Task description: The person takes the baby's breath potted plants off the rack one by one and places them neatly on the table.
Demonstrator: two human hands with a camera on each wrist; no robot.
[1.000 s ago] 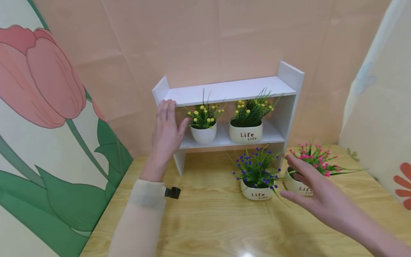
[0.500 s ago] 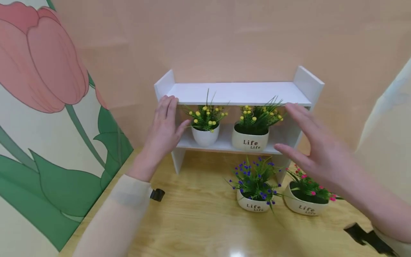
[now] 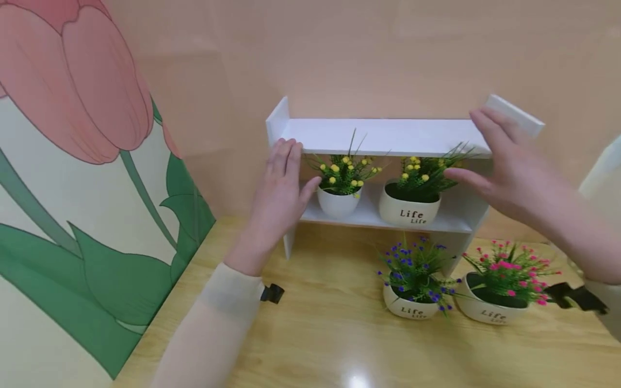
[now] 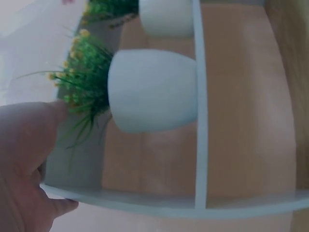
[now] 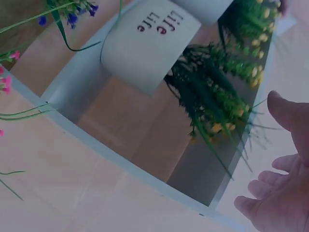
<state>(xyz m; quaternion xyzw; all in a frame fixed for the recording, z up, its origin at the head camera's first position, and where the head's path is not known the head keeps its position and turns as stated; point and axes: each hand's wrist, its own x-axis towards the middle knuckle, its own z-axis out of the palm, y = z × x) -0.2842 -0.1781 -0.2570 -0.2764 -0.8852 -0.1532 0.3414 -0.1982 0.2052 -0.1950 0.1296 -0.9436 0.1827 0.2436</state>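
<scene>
My left hand [image 3: 278, 205] lies against the upper left corner of the white shelf [image 3: 378, 134], fingers straight; in the left wrist view the hand [image 4: 24, 159] has its fingers at the side panel. At the shelf's right end, my right hand [image 3: 519, 167] is raised with straight fingers and thumb spread, holding nothing; the right wrist view shows that hand [image 5: 285, 179] just off the panel's upper end. On the middle board stand a round white pot [image 3: 338, 205] and an oval "Life" pot [image 3: 409, 210], both with yellow flowers.
In front of the shelf's right side, on the wooden table [image 3: 310, 334], stand a blue-flowered pot [image 3: 409, 307] and a pink-flowered pot [image 3: 492, 311]. Behind is a pinkish cloth backdrop [image 3: 364, 59]; a tulip-printed panel [image 3: 97, 215] stands at the left.
My right hand has risen from beside the pink-flowered pot to the shelf's upper right end. The left hand stays at the left corner. The head view has shifted.
</scene>
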